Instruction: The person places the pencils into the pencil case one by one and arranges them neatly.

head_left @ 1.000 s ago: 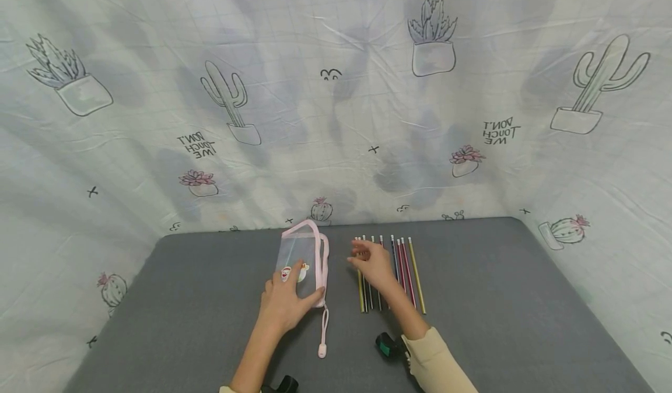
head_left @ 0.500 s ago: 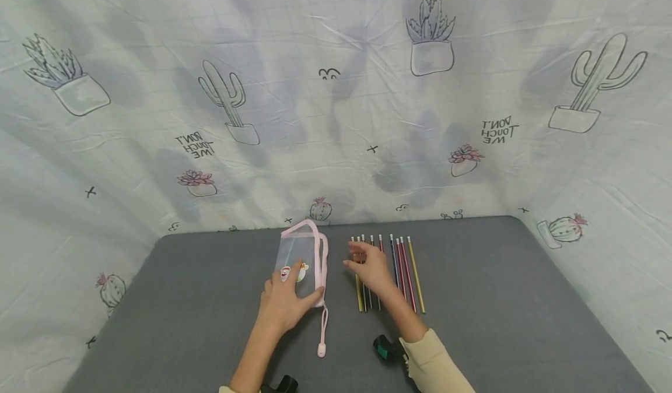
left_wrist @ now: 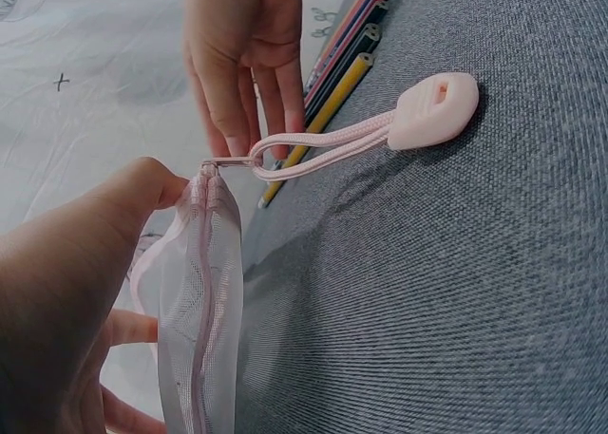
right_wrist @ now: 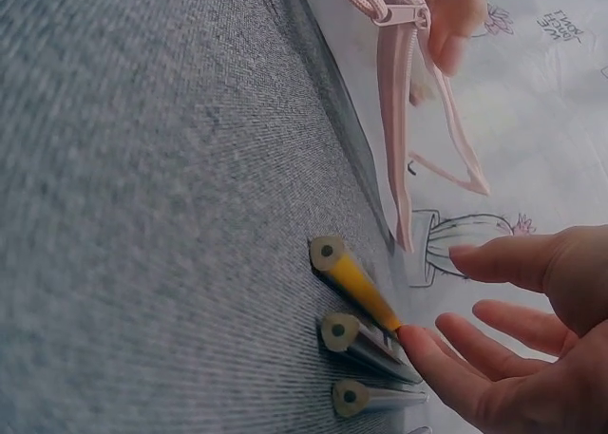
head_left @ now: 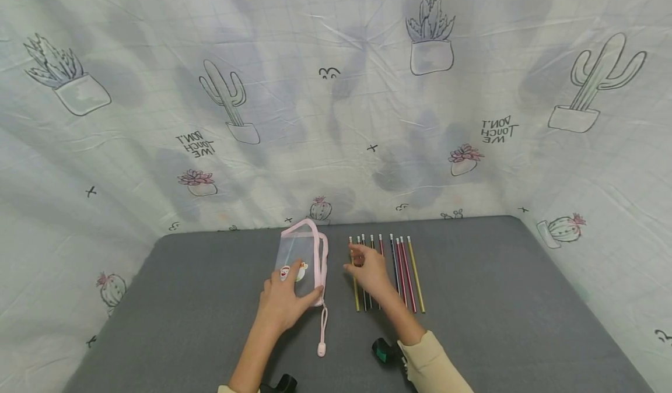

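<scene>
My left hand (head_left: 279, 304) rests on a translucent mesh pencil pouch (head_left: 301, 246) with pink edging and small stickers. Its fingers are spread over the mesh, and the thumb touches the zipped edge. A pink cord pull (left_wrist: 439, 111) hangs from the zipper. To the right, my right hand (head_left: 371, 272) is over a row of pencils, thumb and fingers apart. One fingertip touches the yellow pencil (right_wrist: 356, 284) at the row's left end. Dark pencils (right_wrist: 366, 347) lie beside it, partly hidden under the hand in the head view.
Farther right in the row lie red pencils (head_left: 406, 273) and another yellow pencil (head_left: 416, 273), erasers facing away. Everything lies on a grey cloth-covered table (head_left: 488, 299). A white sheet (head_left: 294, 119) printed with cacti hangs behind it.
My right hand has shifted slightly left, and the leftmost yellow pencil has slid left, away from its dark neighbours. My left hand and the pouch have stayed put.
</scene>
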The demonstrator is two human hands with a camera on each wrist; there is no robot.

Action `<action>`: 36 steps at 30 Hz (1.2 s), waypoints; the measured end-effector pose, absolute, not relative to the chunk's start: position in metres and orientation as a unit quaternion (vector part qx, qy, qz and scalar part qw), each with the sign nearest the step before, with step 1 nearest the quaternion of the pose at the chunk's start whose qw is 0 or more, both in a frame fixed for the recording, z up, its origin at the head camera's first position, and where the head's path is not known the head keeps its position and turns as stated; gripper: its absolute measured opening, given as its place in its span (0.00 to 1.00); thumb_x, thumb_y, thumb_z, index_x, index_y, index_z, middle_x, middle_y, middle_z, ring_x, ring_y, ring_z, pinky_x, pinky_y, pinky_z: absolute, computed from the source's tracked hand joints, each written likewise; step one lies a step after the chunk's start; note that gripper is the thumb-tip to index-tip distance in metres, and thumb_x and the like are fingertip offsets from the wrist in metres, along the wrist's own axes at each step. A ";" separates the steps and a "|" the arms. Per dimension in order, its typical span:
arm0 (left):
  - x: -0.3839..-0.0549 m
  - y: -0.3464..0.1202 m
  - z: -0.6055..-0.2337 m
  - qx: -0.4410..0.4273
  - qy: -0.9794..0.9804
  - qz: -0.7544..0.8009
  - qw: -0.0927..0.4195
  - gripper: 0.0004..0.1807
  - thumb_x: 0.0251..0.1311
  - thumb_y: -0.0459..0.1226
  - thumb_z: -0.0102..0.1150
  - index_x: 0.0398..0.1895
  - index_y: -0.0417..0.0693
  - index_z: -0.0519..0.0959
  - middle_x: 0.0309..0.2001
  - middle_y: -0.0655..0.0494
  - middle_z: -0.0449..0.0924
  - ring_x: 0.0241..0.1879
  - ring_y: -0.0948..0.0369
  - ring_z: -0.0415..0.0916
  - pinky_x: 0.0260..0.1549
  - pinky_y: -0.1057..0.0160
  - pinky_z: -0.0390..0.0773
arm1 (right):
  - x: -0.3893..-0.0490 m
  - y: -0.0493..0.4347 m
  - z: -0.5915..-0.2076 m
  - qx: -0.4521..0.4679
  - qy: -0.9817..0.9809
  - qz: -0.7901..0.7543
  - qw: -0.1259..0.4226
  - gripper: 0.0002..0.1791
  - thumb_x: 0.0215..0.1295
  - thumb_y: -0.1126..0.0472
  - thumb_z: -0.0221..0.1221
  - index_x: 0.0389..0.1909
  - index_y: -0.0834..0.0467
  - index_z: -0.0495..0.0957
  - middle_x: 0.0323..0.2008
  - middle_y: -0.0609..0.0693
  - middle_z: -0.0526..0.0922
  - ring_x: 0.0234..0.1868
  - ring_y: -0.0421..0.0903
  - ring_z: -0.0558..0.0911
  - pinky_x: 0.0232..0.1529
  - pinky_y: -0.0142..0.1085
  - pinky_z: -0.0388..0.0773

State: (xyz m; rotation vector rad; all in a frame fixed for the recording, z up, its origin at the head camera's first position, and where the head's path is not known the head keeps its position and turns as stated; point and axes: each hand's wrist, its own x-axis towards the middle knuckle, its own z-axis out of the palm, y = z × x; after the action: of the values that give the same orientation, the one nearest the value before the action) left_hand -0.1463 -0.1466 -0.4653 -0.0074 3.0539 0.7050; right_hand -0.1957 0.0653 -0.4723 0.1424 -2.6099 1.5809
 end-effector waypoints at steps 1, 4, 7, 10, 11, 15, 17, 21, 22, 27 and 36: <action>-0.146 -0.146 -0.465 -0.002 0.974 0.225 0.003 0.48 0.62 0.65 0.63 0.79 0.51 0.67 0.66 0.24 0.68 0.60 0.26 0.71 0.55 0.27 0.72 | -0.196 0.065 -0.472 0.044 -0.854 0.517 0.042 0.27 0.61 0.73 0.71 0.62 0.71 0.80 0.50 0.67 0.87 0.50 0.64 0.87 0.48 0.53 0.85; -0.146 -0.146 -0.466 0.000 0.975 0.224 0.001 0.48 0.62 0.65 0.63 0.79 0.51 0.67 0.65 0.24 0.68 0.60 0.26 0.71 0.54 0.27 0.72 | -0.196 0.063 -0.472 0.039 -0.858 0.510 0.045 0.27 0.60 0.73 0.72 0.61 0.70 0.81 0.50 0.66 0.87 0.49 0.62 0.88 0.47 0.52 0.86; -0.146 -0.147 -0.466 0.000 0.975 0.224 0.001 0.48 0.62 0.65 0.63 0.79 0.51 0.67 0.65 0.24 0.68 0.60 0.26 0.71 0.54 0.27 0.73 | -0.195 0.062 -0.473 0.037 -0.867 0.495 0.050 0.27 0.59 0.72 0.72 0.61 0.70 0.81 0.49 0.65 0.88 0.47 0.61 0.88 0.45 0.51 0.86; -0.147 -0.147 -0.466 -0.001 0.975 0.223 0.004 0.48 0.62 0.65 0.63 0.80 0.51 0.67 0.66 0.23 0.68 0.60 0.26 0.71 0.54 0.27 0.73 | -0.195 0.060 -0.474 0.039 -0.876 0.478 0.053 0.28 0.59 0.72 0.73 0.61 0.70 0.80 0.49 0.66 0.88 0.46 0.60 0.88 0.43 0.50 0.86; -0.147 -0.147 -0.466 -0.001 0.975 0.222 0.005 0.48 0.62 0.65 0.63 0.80 0.51 0.66 0.66 0.23 0.68 0.61 0.26 0.71 0.54 0.27 0.72 | -0.195 0.059 -0.474 0.041 -0.878 0.474 0.054 0.28 0.59 0.72 0.73 0.61 0.70 0.80 0.49 0.66 0.87 0.45 0.60 0.88 0.42 0.50 0.86; -0.146 -0.146 -0.466 0.000 0.976 0.219 0.005 0.49 0.62 0.66 0.63 0.80 0.51 0.66 0.66 0.23 0.68 0.61 0.26 0.71 0.54 0.27 0.73 | -0.196 0.057 -0.474 0.052 -0.886 0.458 0.057 0.29 0.59 0.72 0.73 0.62 0.71 0.80 0.50 0.67 0.87 0.43 0.59 0.88 0.39 0.48 0.86; -0.146 -0.146 -0.466 0.001 0.976 0.218 0.002 0.49 0.62 0.66 0.63 0.80 0.51 0.67 0.65 0.23 0.68 0.61 0.26 0.71 0.54 0.27 0.73 | -0.198 0.056 -0.475 0.058 -0.889 0.451 0.059 0.29 0.58 0.72 0.74 0.62 0.71 0.80 0.49 0.67 0.87 0.41 0.57 0.88 0.37 0.46 0.85; -0.146 -0.146 -0.466 0.003 0.976 0.217 -0.005 0.48 0.61 0.66 0.63 0.79 0.50 0.68 0.65 0.24 0.69 0.60 0.26 0.71 0.54 0.27 0.73 | -0.200 0.054 -0.476 0.064 -0.893 0.441 0.058 0.30 0.57 0.72 0.75 0.61 0.71 0.80 0.48 0.65 0.87 0.38 0.53 0.87 0.35 0.43 0.85; -0.146 -0.146 -0.467 0.003 0.976 0.217 -0.006 0.48 0.61 0.66 0.63 0.79 0.50 0.68 0.65 0.24 0.69 0.60 0.26 0.71 0.53 0.27 0.73 | -0.200 0.053 -0.477 0.063 -0.895 0.439 0.056 0.30 0.56 0.72 0.75 0.61 0.71 0.80 0.48 0.65 0.87 0.37 0.53 0.87 0.35 0.42 0.84; -0.146 -0.146 -0.468 0.002 0.976 0.216 -0.004 0.48 0.61 0.66 0.63 0.79 0.51 0.68 0.64 0.25 0.69 0.59 0.27 0.72 0.52 0.28 0.74 | -0.205 0.050 -0.478 0.052 -0.903 0.424 0.042 0.30 0.54 0.71 0.76 0.59 0.70 0.81 0.47 0.64 0.88 0.42 0.55 0.88 0.40 0.45 0.85; -0.147 -0.148 -0.469 0.003 0.977 0.213 -0.004 0.48 0.61 0.66 0.63 0.79 0.51 0.68 0.63 0.26 0.70 0.58 0.28 0.73 0.51 0.29 0.75 | -0.213 0.049 -0.474 0.048 -0.918 0.394 0.013 0.29 0.49 0.71 0.79 0.55 0.69 0.84 0.39 0.59 0.87 0.39 0.53 0.85 0.39 0.44 0.84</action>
State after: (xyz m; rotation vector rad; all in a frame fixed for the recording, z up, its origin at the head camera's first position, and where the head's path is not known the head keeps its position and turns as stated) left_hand -0.1467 -0.1477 -0.4691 0.0089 3.0776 0.6719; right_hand -0.2133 0.0487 -0.4739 0.1496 -2.8610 1.2265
